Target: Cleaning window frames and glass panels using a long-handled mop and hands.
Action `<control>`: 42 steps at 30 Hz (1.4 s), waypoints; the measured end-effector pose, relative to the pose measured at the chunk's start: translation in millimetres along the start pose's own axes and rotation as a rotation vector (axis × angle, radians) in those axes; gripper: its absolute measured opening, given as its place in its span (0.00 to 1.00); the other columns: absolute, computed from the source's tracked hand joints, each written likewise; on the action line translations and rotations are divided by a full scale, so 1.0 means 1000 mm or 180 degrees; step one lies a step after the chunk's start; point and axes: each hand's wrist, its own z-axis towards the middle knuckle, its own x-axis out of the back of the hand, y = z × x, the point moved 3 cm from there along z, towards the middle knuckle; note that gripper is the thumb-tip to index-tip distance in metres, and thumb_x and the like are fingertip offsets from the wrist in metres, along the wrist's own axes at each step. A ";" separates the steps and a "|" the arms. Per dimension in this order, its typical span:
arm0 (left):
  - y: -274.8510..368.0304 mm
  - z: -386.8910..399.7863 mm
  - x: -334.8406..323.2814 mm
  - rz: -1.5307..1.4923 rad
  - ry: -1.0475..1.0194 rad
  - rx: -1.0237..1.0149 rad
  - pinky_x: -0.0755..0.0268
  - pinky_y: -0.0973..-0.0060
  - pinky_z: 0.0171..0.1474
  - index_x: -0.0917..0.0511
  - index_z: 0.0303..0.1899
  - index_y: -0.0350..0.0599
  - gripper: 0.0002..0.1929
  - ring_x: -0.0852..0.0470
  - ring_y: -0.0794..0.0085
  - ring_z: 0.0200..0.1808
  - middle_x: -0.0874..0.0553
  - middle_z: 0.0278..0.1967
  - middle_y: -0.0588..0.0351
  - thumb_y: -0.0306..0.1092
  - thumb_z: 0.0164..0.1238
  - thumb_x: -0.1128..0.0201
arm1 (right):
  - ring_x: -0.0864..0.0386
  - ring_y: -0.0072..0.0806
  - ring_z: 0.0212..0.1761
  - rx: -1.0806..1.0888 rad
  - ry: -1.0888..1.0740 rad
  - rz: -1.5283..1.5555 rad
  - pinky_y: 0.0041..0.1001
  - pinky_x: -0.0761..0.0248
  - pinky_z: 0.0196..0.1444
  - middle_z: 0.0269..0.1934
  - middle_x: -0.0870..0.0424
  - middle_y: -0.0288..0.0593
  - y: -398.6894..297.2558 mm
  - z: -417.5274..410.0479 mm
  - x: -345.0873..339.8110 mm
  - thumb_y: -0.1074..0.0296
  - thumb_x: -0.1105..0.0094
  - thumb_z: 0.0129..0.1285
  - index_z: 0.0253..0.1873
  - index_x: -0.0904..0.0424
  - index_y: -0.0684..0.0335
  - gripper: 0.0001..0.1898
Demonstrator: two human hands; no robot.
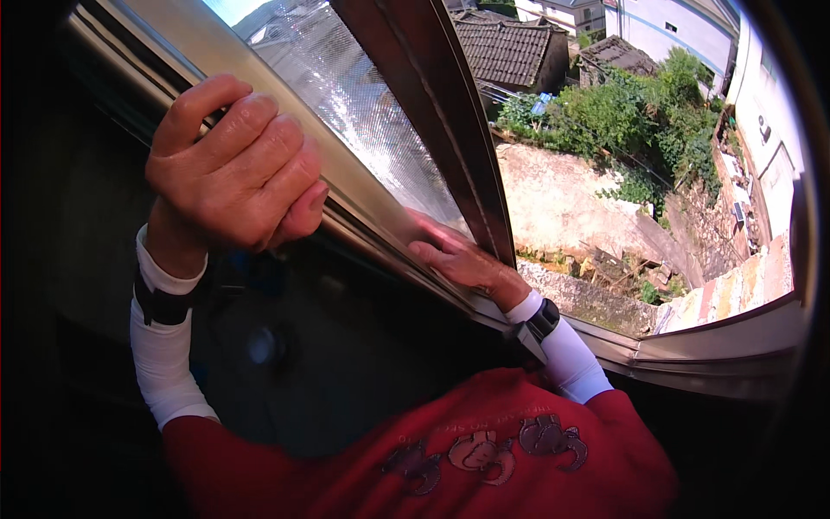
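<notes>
A metal window frame (363, 188) runs diagonally across the view, with a shiny mesh-like pane (350, 84) beyond it. My left hand (240, 162) is curled over the frame's near edge at upper left, back of the hand up; what lies under the palm is hidden. Lower down, my right hand (454, 256) lies against the frame beside the pane's lower corner, thumb apart from the fingers. Glare blurs its fingertips. Both forearms wear white sleeves and dark wristbands.
A dark sash bar (441, 97) curves past the right hand. The window sill track (609, 347) continues to the right. Outside, far below, are a tiled roof (499, 52), shrubs (609, 110), a pale paved yard (557, 194) and white buildings. The room side is very dark.
</notes>
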 end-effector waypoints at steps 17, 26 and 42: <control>0.047 0.012 -0.033 0.1898 -0.2322 -0.0011 0.34 0.53 0.58 0.19 0.39 0.28 0.20 0.20 0.50 0.42 0.21 0.34 0.43 0.40 0.57 0.44 | 0.27 0.32 0.48 -0.0762 0.0969 0.0115 0.30 0.36 0.52 0.48 0.22 0.48 0.008 -0.002 -0.004 0.50 0.69 0.73 0.56 0.30 0.70 0.27; 0.050 0.027 -0.108 0.0476 -0.4376 0.0507 0.26 0.55 0.45 0.17 0.43 0.46 0.14 0.17 0.64 0.39 0.15 0.39 0.53 0.41 0.59 0.40 | 0.26 0.38 0.51 -0.0472 0.0418 0.0044 0.30 0.36 0.55 0.48 0.23 0.49 0.021 0.014 -0.007 0.59 0.74 0.71 0.56 0.33 0.76 0.25; 0.106 -0.001 -0.194 0.0652 -0.3206 0.1144 0.28 0.53 0.44 0.18 0.43 0.37 0.18 0.20 0.58 0.41 0.17 0.42 0.47 0.41 0.57 0.40 | 0.26 0.35 0.50 -0.0447 0.0686 0.0047 0.29 0.34 0.52 0.50 0.24 0.49 0.131 -0.004 -0.006 0.56 0.70 0.72 0.58 0.33 0.68 0.23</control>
